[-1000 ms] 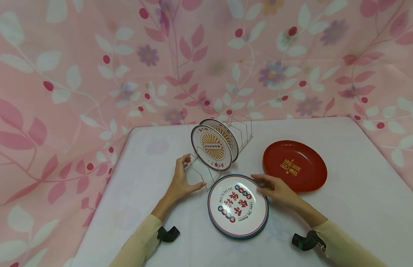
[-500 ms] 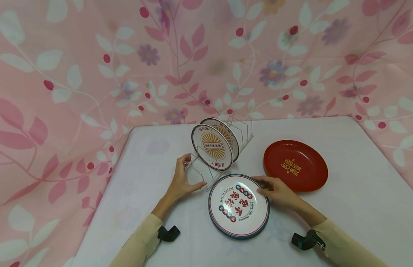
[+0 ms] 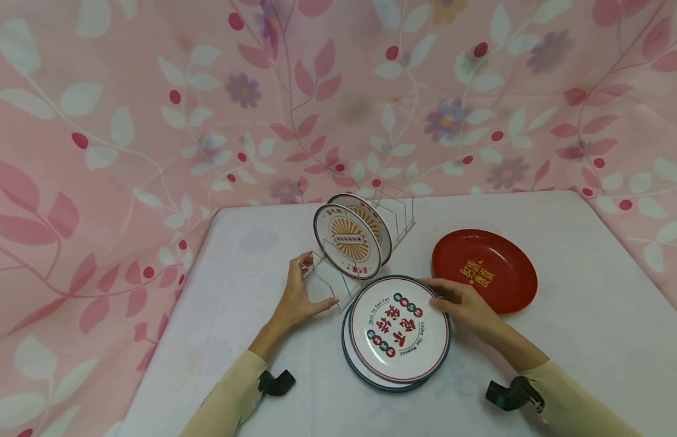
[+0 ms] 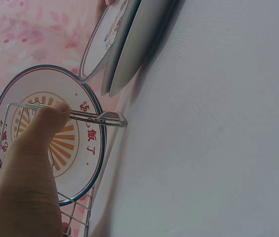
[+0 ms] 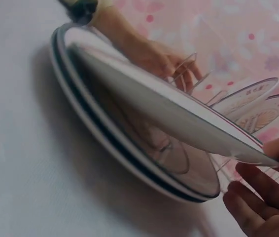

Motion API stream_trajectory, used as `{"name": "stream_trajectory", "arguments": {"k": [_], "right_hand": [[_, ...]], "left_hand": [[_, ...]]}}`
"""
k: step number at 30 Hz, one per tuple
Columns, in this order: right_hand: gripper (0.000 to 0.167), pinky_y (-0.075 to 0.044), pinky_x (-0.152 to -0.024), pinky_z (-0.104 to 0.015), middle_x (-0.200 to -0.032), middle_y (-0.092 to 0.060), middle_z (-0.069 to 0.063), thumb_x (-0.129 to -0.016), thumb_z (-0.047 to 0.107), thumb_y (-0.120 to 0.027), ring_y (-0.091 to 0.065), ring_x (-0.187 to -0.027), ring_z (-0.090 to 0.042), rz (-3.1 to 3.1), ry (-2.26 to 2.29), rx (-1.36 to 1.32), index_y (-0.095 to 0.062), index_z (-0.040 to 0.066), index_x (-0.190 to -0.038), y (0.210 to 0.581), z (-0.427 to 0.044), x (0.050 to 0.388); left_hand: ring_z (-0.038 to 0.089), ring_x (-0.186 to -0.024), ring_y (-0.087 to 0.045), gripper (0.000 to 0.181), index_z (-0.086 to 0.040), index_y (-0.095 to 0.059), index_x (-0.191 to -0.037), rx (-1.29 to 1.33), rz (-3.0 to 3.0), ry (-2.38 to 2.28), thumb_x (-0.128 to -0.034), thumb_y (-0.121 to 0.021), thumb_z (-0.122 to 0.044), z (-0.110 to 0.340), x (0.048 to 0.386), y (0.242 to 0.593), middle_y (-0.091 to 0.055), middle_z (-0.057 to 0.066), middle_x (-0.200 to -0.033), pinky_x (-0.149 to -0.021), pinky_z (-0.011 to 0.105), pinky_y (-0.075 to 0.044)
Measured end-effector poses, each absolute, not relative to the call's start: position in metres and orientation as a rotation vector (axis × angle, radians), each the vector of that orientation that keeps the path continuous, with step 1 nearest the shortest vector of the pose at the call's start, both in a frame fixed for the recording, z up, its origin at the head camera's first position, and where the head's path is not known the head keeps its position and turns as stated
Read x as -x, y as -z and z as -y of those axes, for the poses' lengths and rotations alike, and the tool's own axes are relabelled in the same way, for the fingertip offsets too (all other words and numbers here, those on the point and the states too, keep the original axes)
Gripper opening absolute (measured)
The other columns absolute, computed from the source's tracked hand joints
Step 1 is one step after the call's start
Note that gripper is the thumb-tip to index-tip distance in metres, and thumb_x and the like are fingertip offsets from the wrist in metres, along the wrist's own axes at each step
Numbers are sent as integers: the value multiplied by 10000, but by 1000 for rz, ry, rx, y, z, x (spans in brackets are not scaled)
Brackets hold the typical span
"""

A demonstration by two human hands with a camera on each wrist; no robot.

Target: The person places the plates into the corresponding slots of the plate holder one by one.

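The right hand [image 3: 469,308] pinches the far right rim of a white plate [image 3: 401,358] with red characters. In the right wrist view this plate [image 5: 179,116] is tilted, its gripped side lifted off a stack of plates [image 5: 124,148]. The left hand [image 3: 299,297] grips the near end of a wire rack [image 3: 349,292], thumb and fingers on opposite sides; its thumb lies on the wire in the left wrist view. Two plates with yellow sunburst centres, the front one [image 3: 338,221] and one behind [image 3: 383,233], stand upright in the rack.
A red oval plate [image 3: 507,273] lies on the white-covered table [image 3: 251,249], right of the rack and beyond the right hand. A pink floral cloth [image 3: 338,91] hangs behind the table.
The right hand has raised the top white plate and shifted it slightly right and away, exposing the plate beneath. The left hand and the rack have stayed in place.
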State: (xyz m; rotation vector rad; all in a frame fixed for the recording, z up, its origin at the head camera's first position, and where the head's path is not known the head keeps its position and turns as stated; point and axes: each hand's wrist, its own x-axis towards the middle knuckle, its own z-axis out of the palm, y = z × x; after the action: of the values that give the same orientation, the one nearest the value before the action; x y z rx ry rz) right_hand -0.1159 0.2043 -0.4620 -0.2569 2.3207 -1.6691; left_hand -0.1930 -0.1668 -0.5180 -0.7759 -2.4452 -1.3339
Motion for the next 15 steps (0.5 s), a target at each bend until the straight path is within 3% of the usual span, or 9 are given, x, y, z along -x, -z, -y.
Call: {"name": "stream_trajectory", "arguments": {"k": [4, 8, 11, 15], "right_hand": [[525, -498, -917, -168, -1425, -509, -178, -949, 180, -626, -548, -1148, -79, -2156, 1784, 248, -471, 58, -1436, 457, -207, 116], [612, -471, -988, -192, -1555, -347, -12, -959, 126, -579, -457, -1234, 48, -1874, 1871, 313, -341, 129, -1522, 458, -212, 115], [691, -482, -1006, -252, -1539, -303, 134, -960, 58, -530, -432, -1269, 31, -1661, 1915, 376, -232, 208, -1566, 459, -214, 113], [738, -504, -995, -338, -1478, -349, 193, -966, -11, -477, -454, -1291, -53, -1448, 1986, 407, -165, 258, -1578, 460, -213, 110]], "left_hand": [[376, -1280, -414, 1124, -8, -225, -1470, 777, 2445, 1339, -625, -904, -310, 167, 193, 518, -375, 268, -1341, -1084, 517, -368], [389, -1276, -415, 1125, 1, -225, -1467, 782, 2438, 1336, -624, -906, -302, 167, 193, 518, -377, 266, -1334, -1079, 524, -367], [393, -1274, -416, 1125, -14, -225, -1469, 780, 2436, 1336, -623, -909, -300, 167, 193, 518, -380, 259, -1333, -1075, 524, -368], [386, -1277, -419, 1120, -13, -229, -1466, 777, 2437, 1335, -624, -910, -301, 167, 194, 518, -382, 252, -1341, -1077, 515, -372]]}}
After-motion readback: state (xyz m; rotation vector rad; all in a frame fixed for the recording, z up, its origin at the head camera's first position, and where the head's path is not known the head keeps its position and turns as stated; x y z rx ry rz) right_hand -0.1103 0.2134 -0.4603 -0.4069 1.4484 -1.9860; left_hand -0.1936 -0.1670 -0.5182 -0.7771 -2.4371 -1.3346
